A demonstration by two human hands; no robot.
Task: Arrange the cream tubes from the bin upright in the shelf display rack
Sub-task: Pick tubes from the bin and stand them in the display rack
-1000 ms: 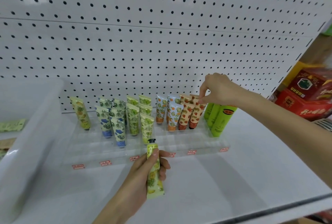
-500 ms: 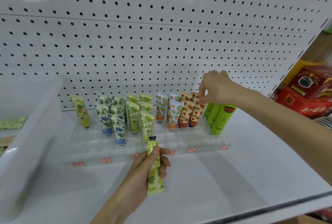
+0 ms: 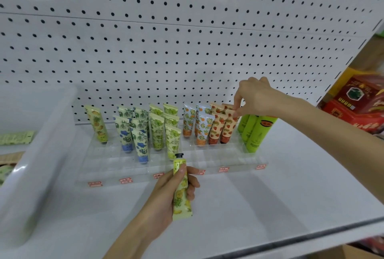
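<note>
Two hands work over the white shelf (image 3: 280, 206), and several things around them are not easy to see. The display rack (image 3: 239, 163) is of clear plastic, so its walls and compartments almost disappear; mostly the small red labels on its front edge show where it ends. The white bin (image 3: 37, 144) at the left is cut by the frame edge, and of the tubes inside (image 3: 15, 137) only blurred green pieces are visible. At the far right, red boxes (image 3: 357, 103) are blurred and partly cut off; their print I cannot read. The right hand (image 3: 257, 96) hides with its fingertips the top edge of a strawberry tube (image 3: 227, 129). It pinches this tube at the right end of the orange-and-red group, just beside the plain green tubes (image 3: 254, 134).

The left hand (image 3: 164, 196) grips a yellow pineapple tube (image 3: 181, 204) in front of the rack, near its middle labels. The long axis of this tube runs nearly vertical in the view, the black cap pointing away toward the rack and the flat crimped end toward the person. The tubes in the rack stand the other way: cap down, flat end up, before the pegboard (image 3: 187, 40).
</note>
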